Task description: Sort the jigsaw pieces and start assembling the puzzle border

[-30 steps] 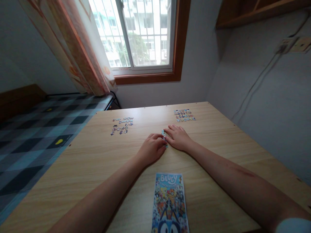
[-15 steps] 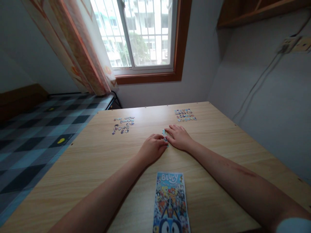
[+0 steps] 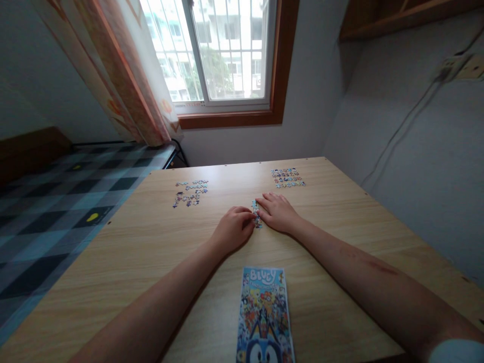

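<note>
A small strip of joined puzzle pieces (image 3: pixel 256 215) lay near the middle of the wooden worktop (image 3: pixel 340 212), pinched between both hands. The left hand (image 3: pixel 231 231) was curled w/ fingertips pressed on the strip's 9 o'clock side; the right hand (image 3: pixel 278 212) lay flatter, fingers narrow and touching its 3 o'clock side. Whether either hand gripped the strip or only pressed it, can't tell.

Likely risk: uneven pressure from the two sides could buckle the strip and pop the joints apart, or skid it over the smooth wood.

At 6 o'clock, nearer the person, sat a cartoon puzzle box (image 3: pixel 264 315), well apart from the hands. At 11 o'clock lay loose scattered pieces (image 3: pixel 189 192); at 1 o'clock a neat block of sorted pieces (image 3: pixel 287 177), close to the far edge. A wide sweep of a forearm could scatter either group. Bare wood lay to both sides, approx. plenty of room; the worktop's left edge dropped toward a checked bed (image 3: pixel 56 201).
</note>
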Motion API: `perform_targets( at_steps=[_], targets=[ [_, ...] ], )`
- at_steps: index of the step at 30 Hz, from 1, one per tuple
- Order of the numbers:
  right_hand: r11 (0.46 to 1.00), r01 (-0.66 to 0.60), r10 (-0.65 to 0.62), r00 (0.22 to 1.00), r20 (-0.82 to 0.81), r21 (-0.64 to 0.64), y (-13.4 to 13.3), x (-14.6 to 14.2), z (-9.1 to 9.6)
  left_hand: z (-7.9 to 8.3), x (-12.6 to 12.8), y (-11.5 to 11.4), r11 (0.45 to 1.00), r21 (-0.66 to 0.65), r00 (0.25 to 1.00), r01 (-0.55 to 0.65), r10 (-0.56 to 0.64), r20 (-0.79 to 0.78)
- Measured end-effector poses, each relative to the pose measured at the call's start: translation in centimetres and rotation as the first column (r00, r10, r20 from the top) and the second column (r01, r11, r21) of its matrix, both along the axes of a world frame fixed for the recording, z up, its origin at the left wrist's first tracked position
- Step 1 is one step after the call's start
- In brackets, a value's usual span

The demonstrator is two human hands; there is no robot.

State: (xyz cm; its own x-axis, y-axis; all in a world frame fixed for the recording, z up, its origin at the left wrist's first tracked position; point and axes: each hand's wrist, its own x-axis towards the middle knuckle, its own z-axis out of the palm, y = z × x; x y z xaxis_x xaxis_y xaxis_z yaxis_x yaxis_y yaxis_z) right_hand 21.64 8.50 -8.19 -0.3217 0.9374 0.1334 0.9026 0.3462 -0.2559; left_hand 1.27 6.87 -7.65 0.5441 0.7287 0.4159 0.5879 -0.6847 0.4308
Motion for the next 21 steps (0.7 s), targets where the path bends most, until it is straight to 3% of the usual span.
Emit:
perform_targets(
  at_steps=[7,13,21],
  targets=[
    [1.0,0.018,-0.018,0.999,-0.044,-0.003,0.01,-0.02,-0.03,-0.03,0.05,0.2,0.999,0.002,0.999,-0.032,0.032,-0.014],
    [1.0,-0.013,0.013,1.0,0.0,0.003,-0.17,0.27,0.07,-0.07,-0.45,0.71,0.978,0.008,0.978,-0.207,0.207,-0.034],
    [1.0,-0.023,0.022,1.0,0.016,0.013,-0.01,0.9,-0.1,-0.06,-0.15,0.99,0.972,-0.008,0.969,-0.237,0.235,-0.079]
  ],
)
